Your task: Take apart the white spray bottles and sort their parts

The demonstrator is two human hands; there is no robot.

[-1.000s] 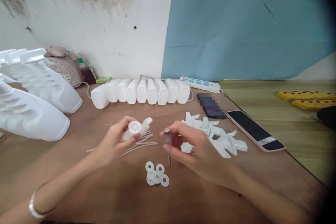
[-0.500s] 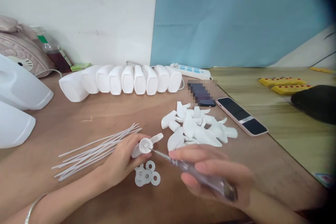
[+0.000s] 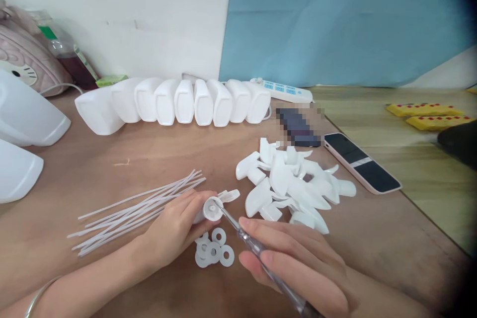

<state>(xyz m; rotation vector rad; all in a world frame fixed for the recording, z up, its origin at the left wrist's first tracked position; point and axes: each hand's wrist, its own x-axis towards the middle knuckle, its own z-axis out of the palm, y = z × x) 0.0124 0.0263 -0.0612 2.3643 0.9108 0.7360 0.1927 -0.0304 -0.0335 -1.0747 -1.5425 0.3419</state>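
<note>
My left hand (image 3: 175,228) is closed around a white spray trigger head (image 3: 213,210), its round open end facing me and its lever sticking out to the right. In my right hand (image 3: 294,258) is a screwdriver (image 3: 253,244) with a clear handle, its tip at the rim of that opening. Just below my left hand lie several flat white washers (image 3: 219,236), some overlapping. Thin white tubes (image 3: 137,208) lie in a loose bundle to the left, partly behind my left hand. A pile of white spray trigger heads (image 3: 294,179) is beyond my right hand.
White bottles (image 3: 166,104) lie in a row along the wall, with larger white bottles (image 3: 30,109) at the left. Two phones (image 3: 298,126) and a power strip (image 3: 286,90) are at the right back. The table's right edge runs diagonally beside the pink-cased phone (image 3: 361,161).
The view has shifted a little. My right hand has moved lower with the screwdriver, which now slants more steeply. The screwdriver tip stays at the spray trigger head's opening; my left hand keeps its hold.
</note>
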